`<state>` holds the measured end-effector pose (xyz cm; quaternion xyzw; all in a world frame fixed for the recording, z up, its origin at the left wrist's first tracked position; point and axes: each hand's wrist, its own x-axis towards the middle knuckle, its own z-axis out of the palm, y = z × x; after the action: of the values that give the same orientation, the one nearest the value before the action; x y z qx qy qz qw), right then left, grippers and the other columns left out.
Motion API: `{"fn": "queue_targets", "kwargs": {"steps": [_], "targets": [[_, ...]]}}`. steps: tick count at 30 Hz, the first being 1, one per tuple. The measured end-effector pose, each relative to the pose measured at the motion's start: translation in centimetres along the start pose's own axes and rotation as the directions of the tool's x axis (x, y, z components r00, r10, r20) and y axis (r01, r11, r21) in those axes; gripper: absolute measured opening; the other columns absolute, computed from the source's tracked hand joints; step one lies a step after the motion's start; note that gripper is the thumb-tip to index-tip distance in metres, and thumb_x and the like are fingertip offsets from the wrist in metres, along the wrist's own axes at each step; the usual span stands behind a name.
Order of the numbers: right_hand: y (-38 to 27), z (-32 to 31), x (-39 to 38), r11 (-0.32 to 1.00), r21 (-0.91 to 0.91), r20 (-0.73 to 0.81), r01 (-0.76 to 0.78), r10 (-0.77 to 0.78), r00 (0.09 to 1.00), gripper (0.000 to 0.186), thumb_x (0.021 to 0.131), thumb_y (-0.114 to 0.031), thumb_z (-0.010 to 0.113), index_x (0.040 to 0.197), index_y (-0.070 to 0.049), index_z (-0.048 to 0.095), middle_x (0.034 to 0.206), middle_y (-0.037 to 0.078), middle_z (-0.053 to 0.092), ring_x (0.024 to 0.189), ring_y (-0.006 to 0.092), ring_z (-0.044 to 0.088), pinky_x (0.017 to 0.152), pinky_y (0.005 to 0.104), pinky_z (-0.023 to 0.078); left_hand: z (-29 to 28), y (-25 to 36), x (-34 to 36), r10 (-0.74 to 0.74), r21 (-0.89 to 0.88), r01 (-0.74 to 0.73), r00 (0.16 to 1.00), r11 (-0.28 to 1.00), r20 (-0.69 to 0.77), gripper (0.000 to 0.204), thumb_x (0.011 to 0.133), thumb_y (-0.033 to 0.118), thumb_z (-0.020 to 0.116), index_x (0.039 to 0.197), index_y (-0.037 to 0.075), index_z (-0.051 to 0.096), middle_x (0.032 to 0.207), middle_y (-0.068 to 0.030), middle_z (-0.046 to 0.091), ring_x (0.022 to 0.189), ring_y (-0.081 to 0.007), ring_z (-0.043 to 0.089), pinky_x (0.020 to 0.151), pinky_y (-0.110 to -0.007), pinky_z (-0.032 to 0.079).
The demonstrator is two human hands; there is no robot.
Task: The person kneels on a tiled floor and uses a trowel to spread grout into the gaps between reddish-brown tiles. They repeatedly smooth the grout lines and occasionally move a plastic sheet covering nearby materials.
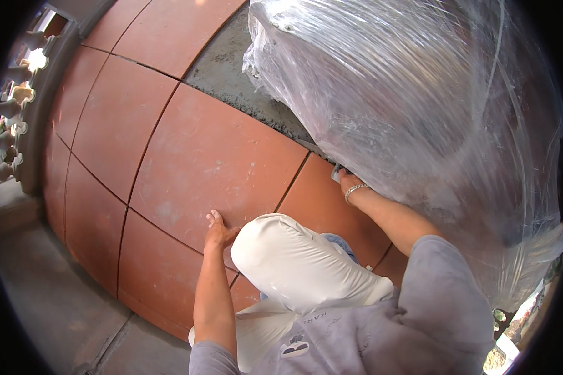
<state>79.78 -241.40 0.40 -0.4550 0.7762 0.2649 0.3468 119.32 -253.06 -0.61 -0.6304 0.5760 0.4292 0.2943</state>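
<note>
Left hand (218, 232) lies flat, fingers extended, on a terracotta floor tile (213, 159) beside the bent knee (275, 247). Right hand (345, 180), braceleted, reaches the tile edge under the plastic-wrapped bundle (419, 106), gripping a small grey object (336, 174), mostly hidden. Bare mortar bed (231, 69) lies beyond.

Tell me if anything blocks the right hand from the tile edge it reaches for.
The clear plastic sheet hangs over that edge and partly covers the right hand. The left hand rests flat on a tile, unobstructed.
</note>
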Motion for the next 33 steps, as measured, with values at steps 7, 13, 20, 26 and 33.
{"fn": "queue_targets", "kwargs": {"steps": [7,13,20,26,33], "targets": [[4.7,4.5,-1.1,0.994,0.104,-0.057,-0.017,0.023,0.998,0.054,0.089,-0.009,0.055,0.141,-0.001,0.043,0.143,0.032,0.046,0.137,0.0454,0.042,0.115,0.0542,0.029,0.6,0.3,0.2,-0.046,0.079,0.047,0.999,0.996,-0.017,0.120,0.076,0.040,0.078,0.157,-0.002,-0.001,0.163,-0.0276,0.005,0.148,-0.0409,0.024,0.118,-0.042,0.033],[9.2,8.8,-1.1,0.994,-0.041,-0.312,0.096,-0.104,0.944,0.051,0.088,-0.010,0.055,0.138,-0.006,0.047,0.134,0.031,0.054,0.128,0.0463,0.050,0.110,0.0559,0.036,0.6,0.8,0.0,-0.030,0.078,0.032,0.999,0.996,-0.026,0.121,0.075,0.041,0.078,0.157,-0.002,0.000,0.163,-0.0283,0.007,0.148,-0.0420,0.025,0.117,-0.042,0.033],[-6.1,1.6,8.8,0.955,0.280,-0.308,0.100,-0.009,0.951,0.027,0.095,-0.013,0.049,0.120,-0.003,0.047,0.109,0.029,0.068,0.106,0.0427,0.066,0.092,0.0552,0.050,0.0,1.2,-0.3,-0.038,0.071,0.038,0.999,0.997,-0.011,0.120,0.076,0.041,0.078,0.156,-0.003,0.000,0.162,-0.0297,0.007,0.147,-0.0424,0.026,0.118,-0.042,0.033],[-7.4,-0.4,7.6,0.964,0.225,-0.424,0.140,-0.032,0.905,0.026,0.099,-0.013,0.042,0.120,0.001,0.046,0.112,0.032,0.066,0.111,0.0441,0.064,0.092,0.0549,0.051,0.3,1.3,-0.9,-0.014,0.045,0.017,0.998,0.999,-0.058,0.116,0.076,0.039,0.077,0.156,-0.004,0.004,0.161,-0.0308,0.007,0.146,-0.0423,0.027,0.117,-0.041,0.033],[-2.9,0.1,5.8,0.982,0.163,-0.483,0.099,-0.008,0.876,0.026,0.099,-0.013,0.043,0.120,0.001,0.047,0.114,0.033,0.065,0.111,0.0447,0.064,0.092,0.0552,0.051,-0.6,1.1,-0.3,-0.026,0.089,0.030,0.998,0.996,-0.055,0.111,0.079,0.045,0.073,0.156,-0.005,0.010,0.160,-0.0316,0.012,0.142,-0.0423,0.036,0.114,-0.041,0.038]]}}
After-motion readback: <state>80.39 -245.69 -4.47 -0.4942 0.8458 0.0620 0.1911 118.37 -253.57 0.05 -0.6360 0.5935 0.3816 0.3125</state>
